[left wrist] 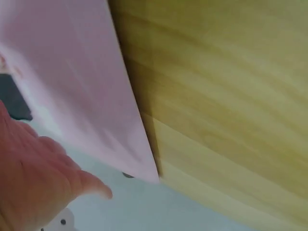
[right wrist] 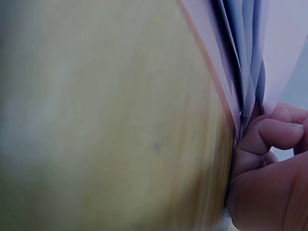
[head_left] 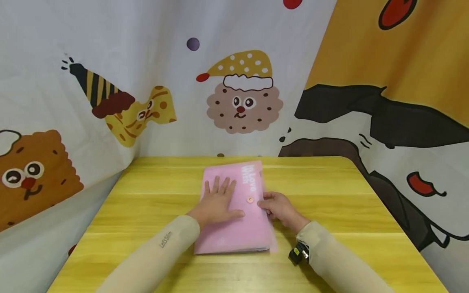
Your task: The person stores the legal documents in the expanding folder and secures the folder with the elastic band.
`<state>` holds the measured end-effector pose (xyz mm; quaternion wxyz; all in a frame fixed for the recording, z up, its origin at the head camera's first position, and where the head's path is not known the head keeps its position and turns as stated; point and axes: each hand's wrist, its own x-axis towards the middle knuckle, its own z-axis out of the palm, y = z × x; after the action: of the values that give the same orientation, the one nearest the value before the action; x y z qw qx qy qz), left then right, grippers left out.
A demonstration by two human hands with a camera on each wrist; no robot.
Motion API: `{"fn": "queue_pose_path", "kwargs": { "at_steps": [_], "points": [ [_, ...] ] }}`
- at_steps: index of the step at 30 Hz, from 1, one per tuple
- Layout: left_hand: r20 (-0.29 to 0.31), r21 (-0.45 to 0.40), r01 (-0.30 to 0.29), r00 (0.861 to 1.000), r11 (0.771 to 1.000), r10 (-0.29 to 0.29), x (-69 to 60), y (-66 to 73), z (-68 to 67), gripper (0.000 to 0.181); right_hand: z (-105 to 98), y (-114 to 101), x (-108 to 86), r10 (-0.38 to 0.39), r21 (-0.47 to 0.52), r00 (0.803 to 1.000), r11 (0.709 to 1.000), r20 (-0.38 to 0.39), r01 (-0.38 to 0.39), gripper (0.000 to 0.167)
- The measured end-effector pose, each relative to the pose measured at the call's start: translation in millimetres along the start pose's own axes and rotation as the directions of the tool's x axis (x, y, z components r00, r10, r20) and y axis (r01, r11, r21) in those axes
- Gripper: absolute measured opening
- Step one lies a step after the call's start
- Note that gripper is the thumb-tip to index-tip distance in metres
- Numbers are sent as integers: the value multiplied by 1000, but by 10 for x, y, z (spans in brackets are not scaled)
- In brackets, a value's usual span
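A pink document folder with white lettering and a round button lies on the table, its long sides running away from me. My left hand rests flat on its cover with the fingers spread. At the folder's right edge, my right hand pinches the border between thumb and curled fingers. The right wrist view shows layered sheets or dividers inside the folder, right beside the curled fingers. In the left wrist view, the pink cover stretches past the left hand.
The yellow wood-grain table extends around the folder on all sides. Behind it hangs a white curtain printed with cartoon figures. A small black device is strapped at the right wrist.
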<state>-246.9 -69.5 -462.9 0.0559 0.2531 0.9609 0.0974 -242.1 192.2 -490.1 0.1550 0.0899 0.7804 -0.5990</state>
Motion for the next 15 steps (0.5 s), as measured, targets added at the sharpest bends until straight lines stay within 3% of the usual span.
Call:
{"fn": "queue_pose_path", "kwargs": {
  "at_steps": [5, 10, 15],
  "points": [
    [34, 95, 9, 999, 995, -12, 39, -35, 86, 119, 34, 43, 3, 3, 7, 1000, 1000, 7, -3, 57],
    [68, 82, 47, 996, 996, -53, 51, -112, 178, 116, 23, 41, 9, 4, -16, 1000, 1000, 6, -4, 57],
    [53, 49, 45, 997, 998, -47, 63, -148, 247, 114, -1, 6, 8, 8, -20, 1000, 1000, 0, -8, 56]
  ]
}}
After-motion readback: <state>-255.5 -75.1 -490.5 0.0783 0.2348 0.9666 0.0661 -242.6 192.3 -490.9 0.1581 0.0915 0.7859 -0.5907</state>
